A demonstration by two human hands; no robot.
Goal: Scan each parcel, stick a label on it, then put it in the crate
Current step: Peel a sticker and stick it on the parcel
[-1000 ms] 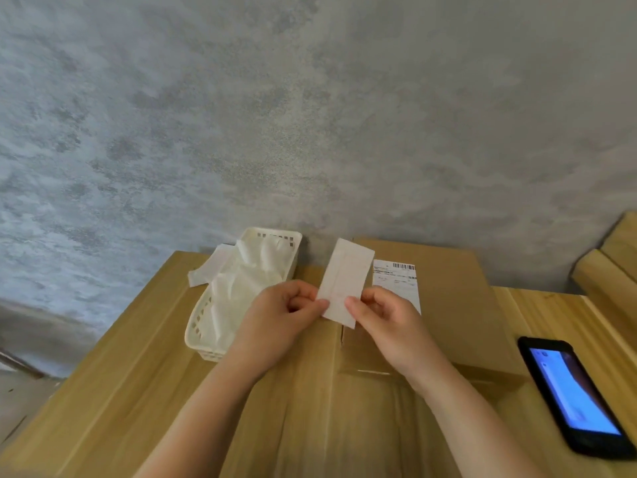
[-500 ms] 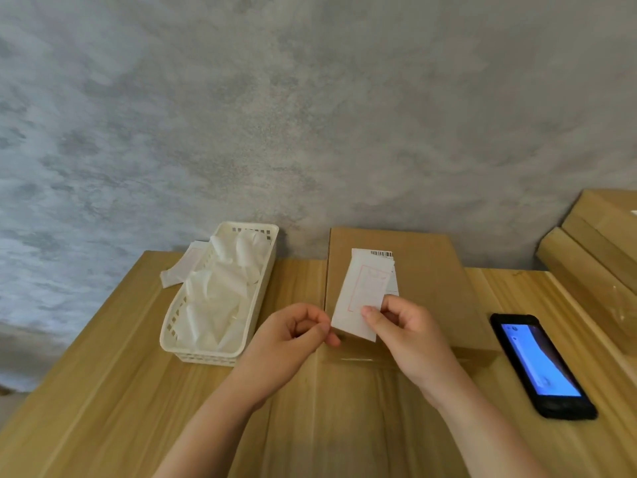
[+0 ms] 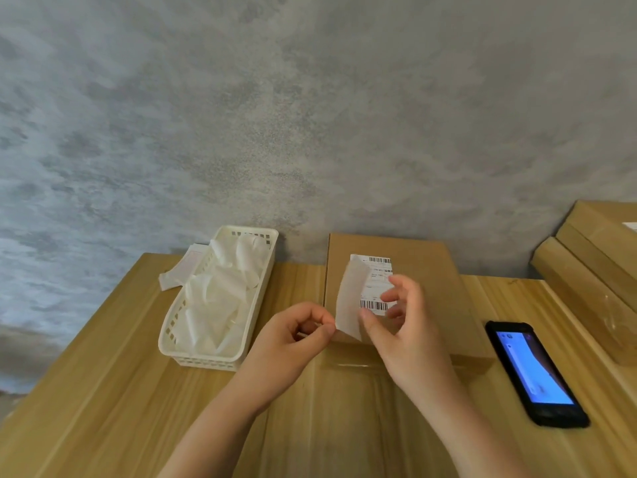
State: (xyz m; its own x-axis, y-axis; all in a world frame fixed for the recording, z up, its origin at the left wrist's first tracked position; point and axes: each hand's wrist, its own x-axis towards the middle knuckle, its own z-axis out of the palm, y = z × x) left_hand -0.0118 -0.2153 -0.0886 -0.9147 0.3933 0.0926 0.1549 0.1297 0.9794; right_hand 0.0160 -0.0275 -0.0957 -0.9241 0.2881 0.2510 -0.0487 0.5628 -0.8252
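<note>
A flat brown cardboard parcel (image 3: 427,270) lies on the wooden table (image 3: 103,391) against the wall. A printed barcode label (image 3: 379,270) is on its top. Just above the parcel's near end I hold a blank white label sheet (image 3: 350,298) upright and slightly curled. My left hand (image 3: 293,339) pinches its lower left corner. My right hand (image 3: 403,332) holds its lower right edge with the thumb, fingers spread behind it and partly covering the printed label. No crate is in view.
A white plastic basket (image 3: 172,326) full of white paper slips stands left of the parcel, with loose slips (image 3: 179,274) beside it. A black phone (image 3: 534,370) with a lit screen lies on the right. More cardboard boxes (image 3: 593,267) are stacked at the far right.
My left hand, off the sheet half a second ago, now pinches its lower corner. The sheet has curled, uncovering the printed label on the parcel. My right hand's fingers have spread.
</note>
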